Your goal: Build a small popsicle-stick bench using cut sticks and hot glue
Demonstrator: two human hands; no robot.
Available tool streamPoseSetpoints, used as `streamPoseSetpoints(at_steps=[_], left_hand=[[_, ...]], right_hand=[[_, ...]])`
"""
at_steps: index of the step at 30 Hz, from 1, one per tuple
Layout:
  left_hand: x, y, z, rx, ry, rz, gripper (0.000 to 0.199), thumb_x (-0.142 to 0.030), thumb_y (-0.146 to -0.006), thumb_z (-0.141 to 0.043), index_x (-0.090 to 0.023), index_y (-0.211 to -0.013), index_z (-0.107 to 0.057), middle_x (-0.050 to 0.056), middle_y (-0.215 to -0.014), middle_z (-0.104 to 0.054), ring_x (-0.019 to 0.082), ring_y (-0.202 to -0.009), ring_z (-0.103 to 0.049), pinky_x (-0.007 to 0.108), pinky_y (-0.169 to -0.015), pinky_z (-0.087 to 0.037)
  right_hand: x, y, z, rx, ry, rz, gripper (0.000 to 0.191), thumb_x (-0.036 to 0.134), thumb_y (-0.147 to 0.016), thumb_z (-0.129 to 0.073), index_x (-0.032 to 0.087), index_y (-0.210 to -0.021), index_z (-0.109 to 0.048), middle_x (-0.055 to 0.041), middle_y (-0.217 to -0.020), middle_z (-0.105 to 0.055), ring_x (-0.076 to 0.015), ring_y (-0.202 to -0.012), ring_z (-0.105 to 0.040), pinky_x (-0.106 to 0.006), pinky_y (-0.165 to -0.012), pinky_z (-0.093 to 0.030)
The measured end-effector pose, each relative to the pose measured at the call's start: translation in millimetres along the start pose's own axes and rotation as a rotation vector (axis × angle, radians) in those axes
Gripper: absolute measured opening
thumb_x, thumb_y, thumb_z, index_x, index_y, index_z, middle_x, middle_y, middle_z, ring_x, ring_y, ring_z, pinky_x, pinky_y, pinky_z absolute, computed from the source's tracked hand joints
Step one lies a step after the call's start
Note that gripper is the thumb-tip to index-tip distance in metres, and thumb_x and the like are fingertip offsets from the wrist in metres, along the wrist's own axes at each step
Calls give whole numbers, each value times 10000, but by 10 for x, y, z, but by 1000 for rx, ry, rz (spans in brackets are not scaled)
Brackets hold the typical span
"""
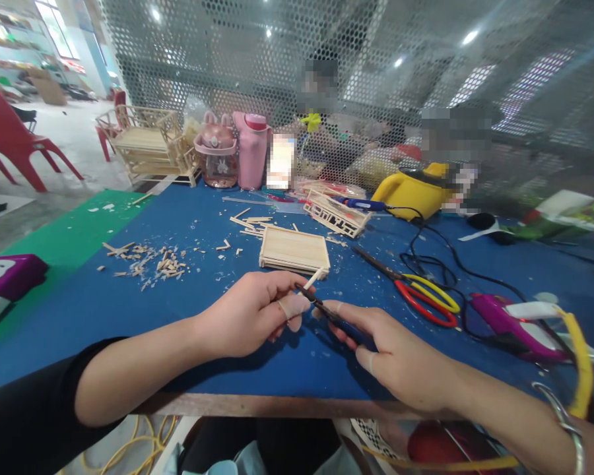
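Observation:
My left hand (260,313) pinches a thin wooden stick (313,280) between thumb and fingers, and pale tape wraps its thumb. In my right hand (393,349) is a pair of dark-handled pliers (346,323). Their jaws meet the stick close to my left fingertips; whether they are biting into it, I cannot tell. Just beyond my hands a small rectangular wooden panel with raised edges (294,249) lies on the blue tabletop (193,363).
Wood offcuts (168,262) litter the left side. Red-and-yellow-handled scissors (420,297) and a purple tool (517,326) lie right, among black cords. A small wooden frame (336,214), a pink bottle (252,152), a jug-like cup (218,155) and a miniature wooden chair (151,145) stand behind.

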State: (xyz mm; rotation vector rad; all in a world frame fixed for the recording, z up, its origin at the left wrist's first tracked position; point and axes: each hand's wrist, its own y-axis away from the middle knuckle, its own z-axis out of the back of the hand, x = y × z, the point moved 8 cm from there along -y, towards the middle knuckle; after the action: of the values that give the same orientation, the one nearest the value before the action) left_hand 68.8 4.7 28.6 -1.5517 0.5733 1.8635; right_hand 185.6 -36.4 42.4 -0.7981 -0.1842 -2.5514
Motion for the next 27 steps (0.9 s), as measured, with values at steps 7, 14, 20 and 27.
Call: streamPoseSetpoints(at_steps=[7,14,20,27], left_hand=[[73,-38,-5,22,-87,-43,211,-264,-881,-451,-164,-913,-633,-26,-635,-538,61,-493,-440,175,-501,-385],[295,-156,134,-163,449,187,190,-236,-881,-497,-130,-1018,-575,36,-774,-648,54,-512,-536,161,-489,-436],[450,-84,59,-135,693,491,247,-195,-878,-523,-167,-1116,-581,106,-995,-683,114,-750,-660,197,-614,-519],[479,-67,-41,-21,670,498,311,-205,-841,-596,-192,-1152,-590,97,-1062,-677,111,-834,-649,207,-699,-500]], right_hand=[[49,-18,-31,136,-69,-12,343,27,-707,-400,193,-929,-601,17,-810,-631,-129,-721,-553,-218,-701,-458],[22,-22,-22,223,-92,-111,293,24,-701,-386,184,-836,-591,29,-737,-576,-118,-679,-506,-212,-647,-427],[-74,-63,-49,324,-123,-132,443,48,-769,-398,243,-1114,-597,26,-955,-657,-139,-844,-577,-222,-750,-423],[-97,-79,-49,379,-24,-137,459,-2,-660,-411,260,-959,-642,56,-795,-669,-109,-671,-566,-187,-587,-406]])
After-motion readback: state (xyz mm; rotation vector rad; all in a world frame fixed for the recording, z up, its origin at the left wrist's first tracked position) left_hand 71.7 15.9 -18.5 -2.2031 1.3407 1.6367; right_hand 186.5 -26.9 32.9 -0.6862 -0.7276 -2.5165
